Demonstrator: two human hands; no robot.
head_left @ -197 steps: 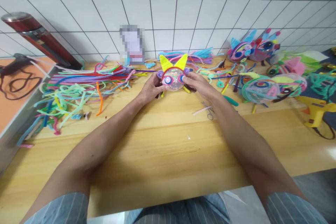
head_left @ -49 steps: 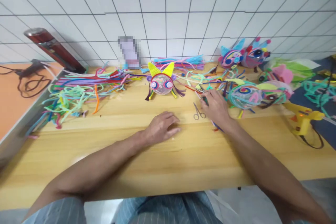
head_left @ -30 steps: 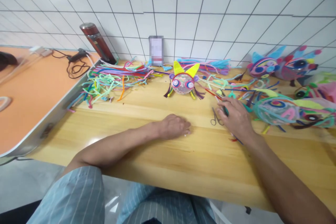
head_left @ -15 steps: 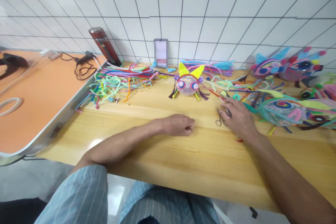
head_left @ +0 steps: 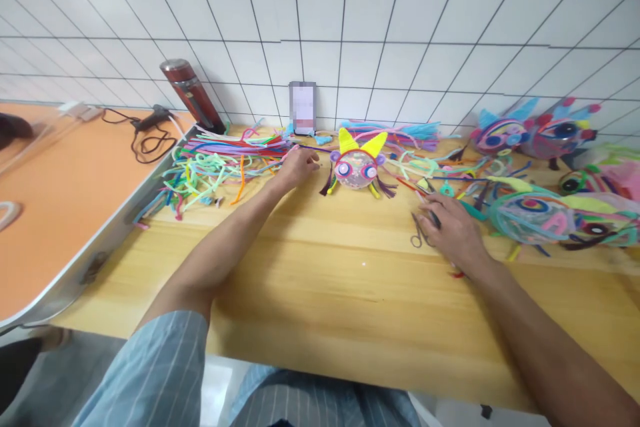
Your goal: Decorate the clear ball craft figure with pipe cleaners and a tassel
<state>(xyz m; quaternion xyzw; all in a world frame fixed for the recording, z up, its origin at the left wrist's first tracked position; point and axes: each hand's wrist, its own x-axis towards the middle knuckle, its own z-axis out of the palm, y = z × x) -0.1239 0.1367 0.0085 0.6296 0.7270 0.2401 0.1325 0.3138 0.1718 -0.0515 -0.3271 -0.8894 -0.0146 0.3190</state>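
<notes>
Horned figure [head_left: 356, 179]: eyes [head_left: 344, 171], tassels [head_left: 387, 189] attached. Pipe cleaners [head_left: 240, 145] at its 9 o'clock: loose. Left hand [head_left: 299, 165], right hand [head_left: 456, 230]: curled; hold unclear.

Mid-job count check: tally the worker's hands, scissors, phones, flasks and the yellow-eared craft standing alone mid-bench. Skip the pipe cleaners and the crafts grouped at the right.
Hands: 2 (left hand, right hand)
Scissors: 1 pair
Phone: 1, screen blurred
Flask: 1
Yellow-eared craft: 1
Total: 6
</notes>
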